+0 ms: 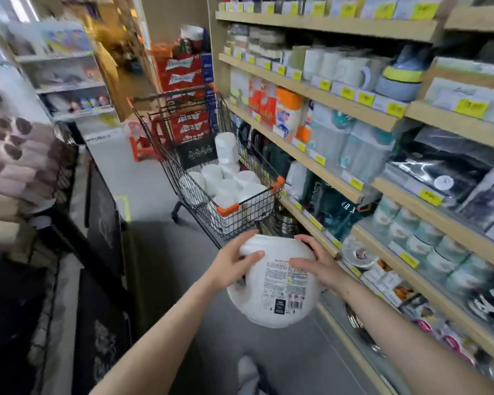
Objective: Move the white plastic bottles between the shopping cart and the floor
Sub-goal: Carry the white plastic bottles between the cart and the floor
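Wooden shelves [320, 94] fill the side from twelve to four o'clock, their edges dotted with yellow price tags [471, 107]. On them stand white mugs [337, 67], an orange-and-white pack [288, 114], wrapped paper rolls [354, 146] and, lower at three o'clock, dark packets [439, 172]. At twelve o'clock red beer cases [183, 72] are stacked, with a red stool [139, 145] just left of them. At nine o'clock lie folded spotted blankets [17, 155]; dark mats [103, 223] lean below them. A blurred white shelf [66, 81] stands at eleven o'clock.
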A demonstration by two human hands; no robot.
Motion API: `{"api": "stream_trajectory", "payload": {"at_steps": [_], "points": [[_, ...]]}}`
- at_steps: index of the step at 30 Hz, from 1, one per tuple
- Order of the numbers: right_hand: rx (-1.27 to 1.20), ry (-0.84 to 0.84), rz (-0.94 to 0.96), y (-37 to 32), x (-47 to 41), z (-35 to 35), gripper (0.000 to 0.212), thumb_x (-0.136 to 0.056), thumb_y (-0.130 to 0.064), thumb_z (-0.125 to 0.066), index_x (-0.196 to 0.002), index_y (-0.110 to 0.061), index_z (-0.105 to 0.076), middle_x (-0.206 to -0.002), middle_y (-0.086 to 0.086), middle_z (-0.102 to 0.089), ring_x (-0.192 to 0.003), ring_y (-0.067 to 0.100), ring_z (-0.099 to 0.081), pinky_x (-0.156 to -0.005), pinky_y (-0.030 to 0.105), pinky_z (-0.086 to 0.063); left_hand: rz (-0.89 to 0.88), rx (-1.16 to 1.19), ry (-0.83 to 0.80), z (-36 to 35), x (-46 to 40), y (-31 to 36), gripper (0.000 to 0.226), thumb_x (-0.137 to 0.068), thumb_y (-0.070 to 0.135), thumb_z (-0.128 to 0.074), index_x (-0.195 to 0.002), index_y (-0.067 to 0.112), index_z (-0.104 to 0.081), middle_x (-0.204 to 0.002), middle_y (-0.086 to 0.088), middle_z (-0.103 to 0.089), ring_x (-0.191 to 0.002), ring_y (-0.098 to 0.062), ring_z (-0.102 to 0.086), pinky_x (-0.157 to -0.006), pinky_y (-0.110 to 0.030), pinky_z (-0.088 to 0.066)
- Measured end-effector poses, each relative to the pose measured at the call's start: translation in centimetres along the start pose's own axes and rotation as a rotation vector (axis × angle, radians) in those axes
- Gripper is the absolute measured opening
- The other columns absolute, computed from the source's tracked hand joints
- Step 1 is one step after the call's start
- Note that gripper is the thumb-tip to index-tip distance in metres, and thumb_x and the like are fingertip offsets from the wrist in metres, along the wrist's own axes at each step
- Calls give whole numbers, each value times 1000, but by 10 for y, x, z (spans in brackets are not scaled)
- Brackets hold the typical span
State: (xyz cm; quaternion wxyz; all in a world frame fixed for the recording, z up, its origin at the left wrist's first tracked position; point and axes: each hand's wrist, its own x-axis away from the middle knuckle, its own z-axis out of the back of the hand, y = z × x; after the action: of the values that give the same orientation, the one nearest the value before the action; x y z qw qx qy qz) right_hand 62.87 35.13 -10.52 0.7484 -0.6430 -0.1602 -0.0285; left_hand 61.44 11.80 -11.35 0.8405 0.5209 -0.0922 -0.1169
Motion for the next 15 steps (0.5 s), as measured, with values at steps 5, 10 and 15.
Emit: {"api": "stream_trajectory", "payload": {"at_steps": [5, 10, 15], "points": [[21, -57, 18, -32, -127, -18, 69, -46, -41, -83, -107, -43, -53, -117, 2, -57, -97, 28, -64, -81, 44, -56, 16, 90, 30, 75, -93, -26, 58, -77, 49, -70, -130, 33, -52, -130, 8, -56, -115, -7, -55, -96, -19, -46], [-5, -94, 59, -87, -234, -43, 68, -44, -36, -84, -105, -40, -54, -117, 8, -59, -101, 30, -62, -83, 41, -54, 52, 136, 81, 155, -171, -41, 65, -66, 56, -71, -127, 41, -53, -129, 8, -57, -115, -7, -57, -97, -24, -47], [49, -127, 81, -126, -322, -61, 73, -44, -39, -83, -109, -40, -49, -116, 3, -58, -94, 22, -64, -69, 28, -53, 35, 143, 77, 215, -245, -55, 67, -67, 43, -79, -127, 33, -53, -120, 9, -61, -103, 1, -62, -88, -19, -50]]}}
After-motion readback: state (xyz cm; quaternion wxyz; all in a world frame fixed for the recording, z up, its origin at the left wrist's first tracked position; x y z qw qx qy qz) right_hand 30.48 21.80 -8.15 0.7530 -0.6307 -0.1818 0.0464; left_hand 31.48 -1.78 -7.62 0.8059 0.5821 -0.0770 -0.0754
